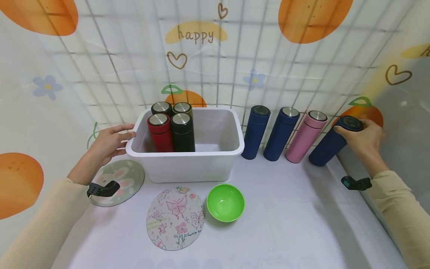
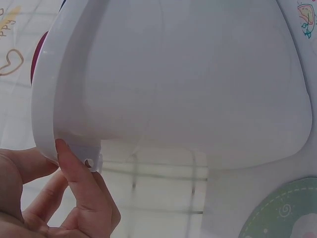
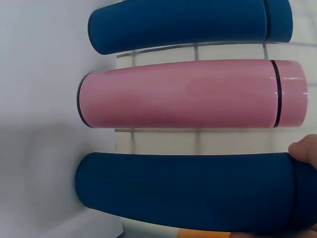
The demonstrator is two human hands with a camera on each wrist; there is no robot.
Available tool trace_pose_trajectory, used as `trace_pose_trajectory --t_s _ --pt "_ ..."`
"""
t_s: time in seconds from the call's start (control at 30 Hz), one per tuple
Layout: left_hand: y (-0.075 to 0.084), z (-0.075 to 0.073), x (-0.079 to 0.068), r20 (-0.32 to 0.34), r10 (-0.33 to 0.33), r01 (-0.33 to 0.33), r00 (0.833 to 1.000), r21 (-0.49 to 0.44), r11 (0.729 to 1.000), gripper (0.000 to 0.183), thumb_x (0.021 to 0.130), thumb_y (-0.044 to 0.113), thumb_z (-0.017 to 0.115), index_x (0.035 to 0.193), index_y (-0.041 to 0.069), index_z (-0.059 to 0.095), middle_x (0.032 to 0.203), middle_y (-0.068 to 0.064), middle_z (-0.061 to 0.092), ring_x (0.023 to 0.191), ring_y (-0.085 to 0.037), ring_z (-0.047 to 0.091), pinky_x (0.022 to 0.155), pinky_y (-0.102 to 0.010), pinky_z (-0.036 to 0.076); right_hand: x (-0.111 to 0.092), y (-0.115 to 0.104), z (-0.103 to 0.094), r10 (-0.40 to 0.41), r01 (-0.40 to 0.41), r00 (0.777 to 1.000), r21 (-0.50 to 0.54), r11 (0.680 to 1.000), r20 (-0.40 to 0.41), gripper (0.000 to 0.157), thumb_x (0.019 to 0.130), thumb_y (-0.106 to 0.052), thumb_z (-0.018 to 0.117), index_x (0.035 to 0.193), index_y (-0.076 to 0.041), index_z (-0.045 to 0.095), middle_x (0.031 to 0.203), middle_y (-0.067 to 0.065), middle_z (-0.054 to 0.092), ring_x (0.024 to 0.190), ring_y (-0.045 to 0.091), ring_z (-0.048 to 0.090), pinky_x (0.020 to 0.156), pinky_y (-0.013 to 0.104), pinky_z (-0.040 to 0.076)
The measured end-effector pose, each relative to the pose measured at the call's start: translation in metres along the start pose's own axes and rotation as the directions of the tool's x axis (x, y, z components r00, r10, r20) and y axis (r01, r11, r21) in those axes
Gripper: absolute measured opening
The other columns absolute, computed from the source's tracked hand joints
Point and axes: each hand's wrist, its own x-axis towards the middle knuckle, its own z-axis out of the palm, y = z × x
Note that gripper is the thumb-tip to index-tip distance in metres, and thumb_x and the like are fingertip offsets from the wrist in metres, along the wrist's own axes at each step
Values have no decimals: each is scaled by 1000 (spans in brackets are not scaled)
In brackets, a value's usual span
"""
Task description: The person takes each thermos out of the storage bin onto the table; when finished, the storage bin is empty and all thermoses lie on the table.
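Note:
My left hand (image 1: 109,142) pinches the left rim of a white plastic bin (image 1: 188,168); in the left wrist view its thumb and a finger (image 2: 79,183) are at the rim's corner. Inside the bin, at its left side, stand a red thermos (image 1: 160,134), a black thermos (image 1: 183,134) and two more dark ones behind. Far to the right, my right hand (image 1: 366,140) grips a navy blue thermos (image 1: 327,147) around its lid end. The right wrist view shows this blue thermos (image 3: 188,191) beside a pink thermos (image 3: 178,94), with a gap between them.
Two other blue thermoses (image 1: 256,132) stand between the bin and the pink one. In front of the bin are a green bowl (image 1: 226,203) and a round butterfly mat (image 1: 174,220). A rabbit mat (image 1: 134,183) lies at left. Behind hangs a printed curtain (image 1: 208,74) over a wire grid.

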Motion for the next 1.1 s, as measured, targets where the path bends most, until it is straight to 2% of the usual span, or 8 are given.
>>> trace_pose_trajectory --t_s 0.1,0.23,0.33,0.5,0.77,0.97,1.1 --pt "0 0 0 2 9 -9 1000 -8 1000 61 100 28 64 153 9 40 104 9 62 84 -9 68 75 -28 58 3 0 3 4 -4 1000 0 1000 -13 87 82 -56 74 139 5 52 122 13 50 126 38 31 78 32 33" --pt "-1 1 1 6 25 -25 1000 -8 1000 61 100 28 64 153 8 41 103 10 62 84 -9 68 74 -28 58 6 1 4 2 -2 1000 8 1000 -12 86 83 -54 74 140 6 51 118 13 49 125 37 31 76 31 33" --pt "-1 1 1 6 28 -28 1000 -11 1000 61 99 29 65 152 9 41 103 11 63 84 -9 68 74 -28 58 9 2 5 3 -3 1000 -1 1000 -1 86 85 -54 72 143 6 48 125 21 48 128 40 31 77 33 35" --pt "-1 0 1 0 21 -21 1000 -18 1000 62 99 28 65 153 8 40 99 13 64 83 -9 68 73 -28 58 15 0 5 8 -6 998 -33 999 63 95 88 -59 64 150 6 35 142 31 38 130 46 29 88 49 38" --pt "-1 0 1 6 25 -25 1000 -18 1000 63 99 29 65 153 8 40 96 15 65 82 -8 68 72 -27 58 21 2 6 19 -11 991 -60 998 135 100 90 -62 60 152 9 26 142 36 35 129 50 30 96 62 36" --pt "0 1 1 14 23 -23 1000 -17 1000 64 99 29 65 154 9 39 100 13 63 84 -8 68 73 -26 58 23 5 9 45 -40 992 -45 998 118 100 90 -62 59 152 8 24 145 36 31 132 51 27 105 65 30" --pt "-1 1 1 14 19 -18 1000 -37 999 63 99 28 65 153 8 39 98 14 64 83 -8 68 73 -26 58 23 5 7 20 -13 993 -58 998 116 100 89 -62 59 152 8 25 145 37 34 131 51 30 105 65 30"
